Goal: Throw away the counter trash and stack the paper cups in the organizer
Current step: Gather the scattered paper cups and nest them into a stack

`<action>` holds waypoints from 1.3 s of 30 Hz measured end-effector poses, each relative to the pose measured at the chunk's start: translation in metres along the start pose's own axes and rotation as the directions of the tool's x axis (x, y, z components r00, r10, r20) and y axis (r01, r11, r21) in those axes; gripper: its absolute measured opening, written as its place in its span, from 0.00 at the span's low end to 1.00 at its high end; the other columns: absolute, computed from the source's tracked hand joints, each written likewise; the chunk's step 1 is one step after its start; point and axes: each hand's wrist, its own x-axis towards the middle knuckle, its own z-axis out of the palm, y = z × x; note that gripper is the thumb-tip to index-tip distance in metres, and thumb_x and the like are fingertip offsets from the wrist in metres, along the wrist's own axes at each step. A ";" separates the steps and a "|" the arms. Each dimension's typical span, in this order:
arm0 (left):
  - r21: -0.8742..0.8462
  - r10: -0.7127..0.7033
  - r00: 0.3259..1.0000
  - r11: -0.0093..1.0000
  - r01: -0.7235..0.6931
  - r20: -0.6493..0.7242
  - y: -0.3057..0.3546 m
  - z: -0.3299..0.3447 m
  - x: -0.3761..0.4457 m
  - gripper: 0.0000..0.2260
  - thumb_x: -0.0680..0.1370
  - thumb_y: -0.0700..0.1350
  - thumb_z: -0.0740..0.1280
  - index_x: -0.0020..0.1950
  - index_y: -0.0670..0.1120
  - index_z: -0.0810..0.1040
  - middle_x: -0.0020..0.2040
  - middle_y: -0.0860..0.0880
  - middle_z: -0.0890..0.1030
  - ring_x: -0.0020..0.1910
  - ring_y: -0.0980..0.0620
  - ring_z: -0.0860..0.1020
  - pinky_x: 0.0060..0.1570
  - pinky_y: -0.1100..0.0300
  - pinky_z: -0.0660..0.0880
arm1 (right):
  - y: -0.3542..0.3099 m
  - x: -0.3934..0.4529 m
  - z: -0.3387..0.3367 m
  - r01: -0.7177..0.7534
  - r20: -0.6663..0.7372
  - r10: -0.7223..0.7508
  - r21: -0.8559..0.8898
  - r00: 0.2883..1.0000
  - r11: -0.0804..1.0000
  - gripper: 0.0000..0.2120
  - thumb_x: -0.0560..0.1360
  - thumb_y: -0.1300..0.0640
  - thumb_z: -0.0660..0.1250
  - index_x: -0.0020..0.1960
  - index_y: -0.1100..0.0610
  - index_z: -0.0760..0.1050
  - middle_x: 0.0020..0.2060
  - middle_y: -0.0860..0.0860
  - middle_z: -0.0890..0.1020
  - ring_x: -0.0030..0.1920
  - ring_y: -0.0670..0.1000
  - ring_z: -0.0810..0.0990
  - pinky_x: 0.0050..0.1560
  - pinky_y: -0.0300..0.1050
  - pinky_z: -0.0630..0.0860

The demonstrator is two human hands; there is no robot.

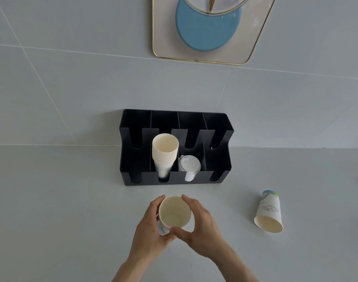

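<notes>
A white paper cup stands mouth-up in front of the organizer, gripped from both sides. My left hand wraps its left wall and my right hand its right wall, thumbs meeting at the near rim. The black organizer stands against the wall with four slots. Its second slot holds a leaning stack of paper cups. The third slot holds white plastic lids. Another paper cup with a blue wave print lies on its side on the counter at the right, mouth toward me.
The grey counter meets a grey tiled wall behind the organizer. A framed picture with a gold rim and blue disc hangs above. The first and fourth organizer slots look empty.
</notes>
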 end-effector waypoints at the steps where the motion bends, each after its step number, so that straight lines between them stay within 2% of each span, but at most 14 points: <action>1: 0.002 -0.001 1.000 1.000 0.001 0.001 0.000 0.000 0.000 0.46 0.62 0.58 0.81 0.74 0.62 0.60 0.68 0.63 0.73 0.63 0.54 0.77 0.59 0.56 0.80 | 0.001 0.000 0.000 -0.002 0.004 0.002 -0.004 1.000 1.000 0.42 0.70 0.41 0.76 0.77 0.47 0.60 0.70 0.40 0.71 0.65 0.41 0.71 0.59 0.29 0.64; 5: 0.002 0.019 1.000 1.000 -0.019 0.011 0.000 0.001 0.001 0.46 0.61 0.62 0.79 0.75 0.63 0.61 0.70 0.64 0.71 0.65 0.55 0.76 0.60 0.54 0.80 | 0.001 0.000 -0.007 -0.006 0.023 0.006 -0.012 1.000 1.000 0.44 0.70 0.37 0.73 0.79 0.47 0.57 0.72 0.41 0.69 0.70 0.45 0.70 0.68 0.42 0.68; 7: 0.016 0.036 0.999 0.999 -0.036 0.019 0.001 0.005 0.003 0.47 0.61 0.61 0.82 0.75 0.61 0.62 0.70 0.63 0.72 0.64 0.55 0.76 0.60 0.55 0.80 | 0.008 -0.001 -0.020 -0.051 -0.007 0.051 -0.002 0.999 0.999 0.43 0.71 0.36 0.72 0.79 0.48 0.58 0.72 0.42 0.71 0.70 0.45 0.70 0.69 0.43 0.69; 12: -0.007 0.057 0.997 0.998 -0.056 0.045 0.015 0.026 0.009 0.47 0.62 0.54 0.84 0.75 0.61 0.63 0.69 0.66 0.72 0.64 0.57 0.76 0.60 0.60 0.76 | 0.058 -0.010 -0.085 -0.177 -0.215 0.158 -0.075 0.964 0.981 0.29 0.76 0.47 0.73 0.74 0.49 0.67 0.66 0.43 0.77 0.67 0.47 0.75 0.64 0.43 0.72; 14: -0.036 0.066 0.996 0.997 -0.064 0.057 0.022 0.038 0.011 0.46 0.62 0.54 0.83 0.74 0.63 0.64 0.69 0.67 0.71 0.63 0.61 0.75 0.60 0.61 0.75 | 0.085 -0.013 -0.115 -0.257 -0.246 0.214 -0.154 0.945 0.954 0.28 0.77 0.49 0.72 0.74 0.48 0.67 0.66 0.43 0.76 0.66 0.48 0.75 0.61 0.46 0.75; 17: -0.054 0.072 0.994 0.996 -0.068 0.081 0.035 0.057 0.015 0.46 0.61 0.55 0.83 0.74 0.65 0.63 0.70 0.67 0.71 0.63 0.63 0.75 0.59 0.61 0.75 | 0.128 -0.015 -0.152 -0.272 -0.229 0.200 -0.345 0.953 0.898 0.28 0.77 0.57 0.70 0.75 0.51 0.67 0.67 0.48 0.77 0.64 0.55 0.78 0.56 0.51 0.77; 19: -0.056 0.081 0.992 0.996 -0.076 0.092 0.043 0.070 0.019 0.46 0.61 0.56 0.83 0.74 0.65 0.63 0.70 0.67 0.71 0.63 0.64 0.75 0.59 0.61 0.75 | 0.152 -0.015 -0.170 -0.244 -0.169 0.184 -0.468 0.968 0.849 0.31 0.75 0.65 0.67 0.75 0.51 0.67 0.68 0.49 0.77 0.65 0.55 0.77 0.57 0.50 0.76; 21: -0.055 0.082 0.992 0.995 -0.077 0.093 0.051 0.082 0.022 0.46 0.61 0.56 0.83 0.74 0.65 0.63 0.70 0.67 0.71 0.63 0.65 0.74 0.60 0.61 0.76 | 0.174 -0.014 -0.183 -0.149 -0.077 0.129 -0.604 0.989 0.783 0.37 0.68 0.71 0.68 0.75 0.53 0.68 0.69 0.49 0.77 0.70 0.55 0.74 0.63 0.48 0.75; 23: -0.050 0.069 0.993 0.997 -0.065 0.091 0.058 0.093 0.025 0.46 0.61 0.56 0.83 0.73 0.66 0.63 0.69 0.67 0.71 0.62 0.64 0.75 0.60 0.61 0.76 | 0.197 -0.010 -0.190 0.010 0.053 0.043 -0.730 0.998 0.684 0.42 0.59 0.72 0.75 0.71 0.56 0.73 0.68 0.52 0.79 0.70 0.57 0.75 0.68 0.50 0.73; 25: -0.043 0.061 0.995 0.997 -0.057 0.082 0.065 0.101 0.027 0.45 0.61 0.55 0.83 0.73 0.66 0.63 0.69 0.68 0.71 0.63 0.64 0.75 0.60 0.61 0.76 | 0.216 -0.007 -0.193 0.132 0.149 -0.023 -0.785 0.989 0.605 0.43 0.53 0.69 0.79 0.67 0.57 0.76 0.66 0.53 0.81 0.68 0.57 0.78 0.67 0.52 0.75; 28: -0.022 0.060 0.996 0.998 -0.059 0.060 0.072 0.112 0.031 0.45 0.62 0.55 0.83 0.73 0.65 0.64 0.69 0.67 0.71 0.64 0.63 0.74 0.60 0.61 0.76 | 0.231 -0.005 -0.194 0.258 0.290 -0.033 -0.789 0.956 0.557 0.40 0.56 0.67 0.79 0.66 0.56 0.74 0.65 0.51 0.78 0.68 0.57 0.76 0.66 0.51 0.76; 31: 0.006 0.043 0.998 0.999 -0.044 0.055 0.077 0.118 0.030 0.45 0.61 0.57 0.83 0.73 0.66 0.63 0.69 0.67 0.72 0.63 0.63 0.75 0.59 0.62 0.76 | 0.247 -0.005 -0.189 0.342 0.381 -0.039 -0.775 0.924 0.532 0.42 0.57 0.65 0.79 0.68 0.55 0.69 0.66 0.52 0.75 0.69 0.57 0.73 0.65 0.52 0.76; 35: 0.039 0.010 1.000 0.999 -0.012 0.028 0.081 0.117 0.025 0.45 0.61 0.60 0.83 0.73 0.67 0.62 0.69 0.68 0.71 0.61 0.63 0.76 0.58 0.63 0.76 | 0.254 -0.007 -0.180 0.349 0.348 -0.116 -0.741 0.930 0.574 0.41 0.55 0.63 0.80 0.66 0.54 0.70 0.63 0.51 0.77 0.64 0.55 0.77 0.58 0.49 0.81; 39: 0.069 0.008 0.999 0.998 -0.010 0.031 0.082 0.115 0.022 0.45 0.62 0.61 0.82 0.73 0.67 0.61 0.69 0.68 0.71 0.61 0.65 0.75 0.58 0.62 0.77 | 0.233 -0.004 -0.185 0.243 0.129 -0.210 -0.636 0.969 0.733 0.42 0.52 0.55 0.84 0.65 0.54 0.75 0.61 0.49 0.82 0.59 0.54 0.83 0.52 0.46 0.83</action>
